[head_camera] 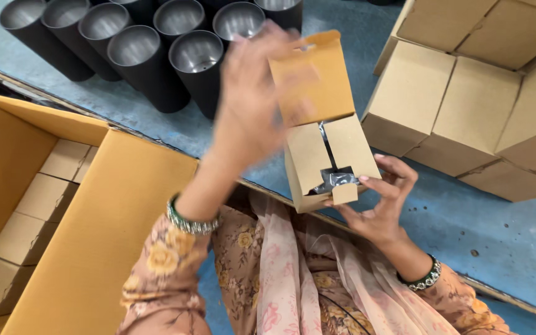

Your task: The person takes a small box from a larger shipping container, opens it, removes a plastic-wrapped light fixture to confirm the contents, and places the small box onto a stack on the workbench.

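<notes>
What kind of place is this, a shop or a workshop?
Most likely a packing station in a small factory or warehouse. Rows of identical black metal tumblers stand on the blue table, small cardboard boxes are stacked beside them, and a large carton holds more boxes.

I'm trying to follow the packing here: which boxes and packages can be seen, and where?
Small carton: plain brown, centre, in both hands, top flaps open.
Large shipping box: tan, open, lower left.
Small closed cartons: brown, stacked inside that box.
Folded cartons: brown, cube-like, upper right on the blue table.
</notes>
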